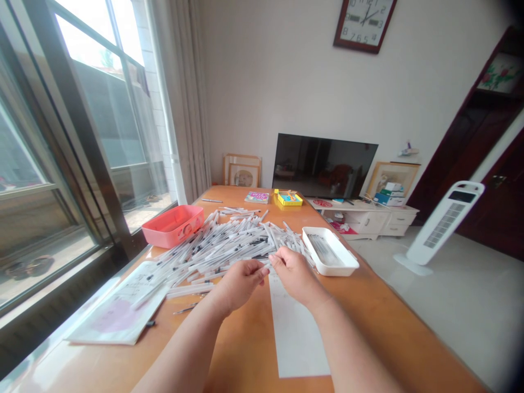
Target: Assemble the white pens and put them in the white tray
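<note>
A big heap of white pens (229,243) covers the middle of the wooden table (380,327). My left hand (239,281) and my right hand (292,273) meet at the near edge of the heap, fingers pinched together on one white pen (265,267) held between them. A white tray (329,251) with several thin refills lies just right of my right hand. A pink tray (172,225) sits at the heap's left.
A white paper sheet (297,333) lies under my forearms and an open booklet (120,308) at the near left. Small colourful boxes (289,198) stand at the table's far end. A window is at left, a TV and a white fan beyond.
</note>
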`<state>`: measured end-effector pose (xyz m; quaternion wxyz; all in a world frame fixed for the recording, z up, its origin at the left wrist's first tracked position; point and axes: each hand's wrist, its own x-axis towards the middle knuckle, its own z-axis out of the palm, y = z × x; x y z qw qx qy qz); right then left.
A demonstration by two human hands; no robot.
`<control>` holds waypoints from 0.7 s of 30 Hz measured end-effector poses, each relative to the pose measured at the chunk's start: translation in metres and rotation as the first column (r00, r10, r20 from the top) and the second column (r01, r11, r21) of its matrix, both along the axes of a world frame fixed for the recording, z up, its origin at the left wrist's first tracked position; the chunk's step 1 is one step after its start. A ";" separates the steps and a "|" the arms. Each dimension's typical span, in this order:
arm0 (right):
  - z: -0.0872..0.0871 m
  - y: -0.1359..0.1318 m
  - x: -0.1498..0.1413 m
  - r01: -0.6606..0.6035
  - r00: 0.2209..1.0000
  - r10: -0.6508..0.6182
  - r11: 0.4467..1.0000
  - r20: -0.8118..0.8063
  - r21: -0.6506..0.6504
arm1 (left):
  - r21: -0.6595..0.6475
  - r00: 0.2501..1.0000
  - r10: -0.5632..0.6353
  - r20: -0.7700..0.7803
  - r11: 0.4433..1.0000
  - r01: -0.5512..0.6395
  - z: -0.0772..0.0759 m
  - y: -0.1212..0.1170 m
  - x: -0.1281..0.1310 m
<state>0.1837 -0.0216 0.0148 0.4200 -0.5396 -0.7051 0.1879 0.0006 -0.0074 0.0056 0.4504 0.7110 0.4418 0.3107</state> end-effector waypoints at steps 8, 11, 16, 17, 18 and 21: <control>0.001 0.001 -0.002 0.044 0.999 -0.042 0.994 -0.024 0.102 | -0.146 0.993 -0.070 0.090 0.986 0.082 0.010 -0.008 0.000; 0.004 0.000 -0.001 0.078 0.996 -0.073 0.993 -0.056 0.090 | -0.152 0.991 -0.071 0.109 0.984 0.088 0.011 -0.008 -0.003; 0.006 -0.001 -0.004 0.111 0.984 -0.109 0.994 -0.139 0.004 | -0.036 0.991 -0.055 0.120 0.998 0.060 0.011 -0.004 -0.001; 0.005 0.000 -0.004 0.120 0.982 -0.119 0.993 -0.150 -0.004 | -0.001 0.993 -0.041 0.111 0.999 0.041 0.011 -0.004 0.000; 0.005 0.000 -0.005 0.131 0.979 -0.131 0.991 -0.157 -0.010 | 0.045 0.995 -0.017 0.095 0.999 0.013 0.010 -0.003 0.001; 0.002 0.002 -0.007 0.159 0.970 -0.160 0.987 -0.182 -0.025 | 0.198 0.997 0.063 0.041 0.978 -0.070 0.008 -0.002 0.003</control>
